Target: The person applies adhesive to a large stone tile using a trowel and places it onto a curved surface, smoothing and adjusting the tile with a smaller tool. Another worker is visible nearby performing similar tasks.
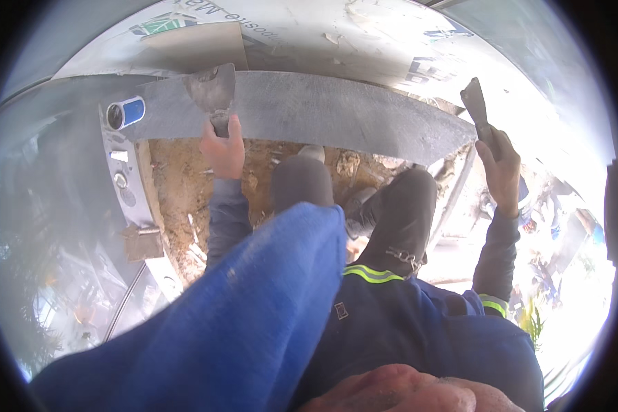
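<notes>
Nearest, a dark-trousered leg [398,213] and a bent knee [301,184] stand over brown earth [178,182], which opens between the body and the front edge of a long grey slab [309,103]. On the left, a grey strip [137,209] borders the earth and runs up to meet the slab; a brown block [142,244] sits toward its near end, a small white piece [119,156] farther up.

The left hand [224,150] is at the slab's front edge, fingers gripping the handle of a broad scraper [211,88], its blade over the slab and reaching its far edge. Well apart, beyond the slab's right end, the right hand [499,168] has its fingers closed around a narrower scraper [475,103], blade pointing up and away. A blue-and-white can [126,113] sits at the slab's left end. The slab's surface is dull and streaked; behind it rises a pale, printed panel [350,41].
</notes>
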Available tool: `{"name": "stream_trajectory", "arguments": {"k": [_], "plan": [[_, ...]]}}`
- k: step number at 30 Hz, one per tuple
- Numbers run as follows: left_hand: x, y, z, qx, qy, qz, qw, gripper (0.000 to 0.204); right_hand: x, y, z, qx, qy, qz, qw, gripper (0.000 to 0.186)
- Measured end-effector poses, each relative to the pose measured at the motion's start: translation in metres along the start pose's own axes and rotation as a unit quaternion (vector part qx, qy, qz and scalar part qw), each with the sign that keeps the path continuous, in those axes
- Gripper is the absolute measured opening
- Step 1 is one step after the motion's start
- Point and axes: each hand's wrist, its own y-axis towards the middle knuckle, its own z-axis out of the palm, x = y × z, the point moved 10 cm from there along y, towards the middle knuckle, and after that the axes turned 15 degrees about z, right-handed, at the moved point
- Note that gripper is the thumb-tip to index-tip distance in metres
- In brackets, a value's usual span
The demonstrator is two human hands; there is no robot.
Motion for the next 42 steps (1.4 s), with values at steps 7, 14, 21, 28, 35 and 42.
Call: {"name": "stream_trajectory", "arguments": {"k": [7, 14, 21, 28, 35, 42], "plan": [[-0.061, -0.014, -0.123, -0.009, 0.005, -0.081, 0.997, 0.03, 0.047, -0.099, -0.05, 0.05, 0.196, 0.128, 0.971, 0.043], [-0.131, 0.003, -0.223, -0.026, -0.053, -0.136, 0.989, 0.03, 0.115, -0.181, -0.111, 0.064, 0.169, 0.145, 0.973, 0.045], [-0.16, 0.025, -0.236, -0.003, -0.024, -0.053, 0.998, 0.028, 0.093, -0.234, -0.142, 0.068, 0.199, 0.224, 0.952, 0.046], [-0.217, 0.02, -0.231, 0.021, -0.091, -0.131, 0.987, 0.03, 0.071, -0.226, -0.129, 0.13, 0.257, 0.234, 0.928, 0.049], [-0.208, -0.01, -0.134, 0.191, -0.03, -0.078, 0.978, 0.032, 0.065, -0.12, -0.067, 0.21, 0.242, 0.116, 0.94, 0.046], [-0.231, -0.071, -0.053, 0.256, -0.139, -0.087, 0.953, 0.042, 0.057, -0.079, -0.025, 0.164, 0.155, 0.031, 0.974, 0.043]]}}
